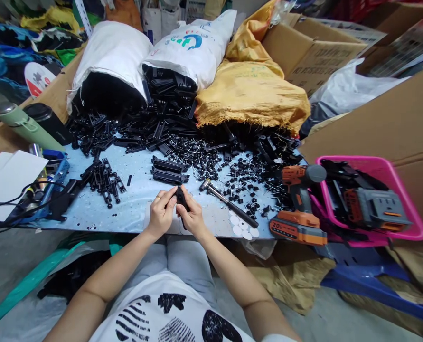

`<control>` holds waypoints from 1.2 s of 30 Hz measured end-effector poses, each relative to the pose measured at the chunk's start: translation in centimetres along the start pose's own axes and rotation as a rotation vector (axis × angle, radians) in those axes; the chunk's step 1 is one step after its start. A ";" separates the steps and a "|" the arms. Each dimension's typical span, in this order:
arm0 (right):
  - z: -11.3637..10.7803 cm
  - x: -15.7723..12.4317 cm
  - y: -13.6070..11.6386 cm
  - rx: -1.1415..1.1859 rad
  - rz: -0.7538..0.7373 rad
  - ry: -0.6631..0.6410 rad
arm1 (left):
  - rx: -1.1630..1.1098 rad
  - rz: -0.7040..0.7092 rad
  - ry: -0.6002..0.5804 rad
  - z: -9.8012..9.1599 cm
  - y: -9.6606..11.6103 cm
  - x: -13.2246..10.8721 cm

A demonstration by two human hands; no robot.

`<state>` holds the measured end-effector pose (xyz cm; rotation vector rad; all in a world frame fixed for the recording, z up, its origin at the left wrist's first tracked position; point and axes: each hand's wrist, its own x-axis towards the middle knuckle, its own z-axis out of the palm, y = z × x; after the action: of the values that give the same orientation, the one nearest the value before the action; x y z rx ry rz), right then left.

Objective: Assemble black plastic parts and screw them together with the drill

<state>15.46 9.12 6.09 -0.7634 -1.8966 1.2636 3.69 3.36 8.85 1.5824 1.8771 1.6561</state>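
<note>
Both my left hand (pixel 163 212) and my right hand (pixel 192 213) are closed around one small black plastic part (pixel 181 198), held between them at the table's front edge. Fingers cover much of it, so its full shape is hidden. Just beyond my hands lie a few long black plastic bars (pixel 169 171), side by side. To the right of my right hand a hammer (pixel 229 203) rests with its head toward the left. Behind it spread many small black pieces with metal pins (pixel 238 178).
An orange cordless drill (pixel 298 204) stands at the right, beside a pink basket (pixel 375 161) holding another power tool. Sacks spill black parts at the back, including a yellow sack (pixel 250 95). A green bottle (pixel 29 126) and blue tray (pixel 60 175) sit at left.
</note>
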 end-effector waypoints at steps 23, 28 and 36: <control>-15.0 21.0 8.2 -0.078 0.706 0.454 | 0.805 0.308 -0.762 -0.5 -3.0 -0.5; -14.3 12.4 6.8 0.142 0.625 0.198 | 0.813 0.214 -0.810 -0.4 -3.0 -1.6; -12.6 0.0 1.3 -0.523 0.148 -0.723 | 0.673 0.095 -0.891 1.1 -3.5 -1.0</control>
<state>25.90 16.02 8.13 -0.7715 -2.8764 1.2411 2.84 3.91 5.18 2.1372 1.8706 0.1422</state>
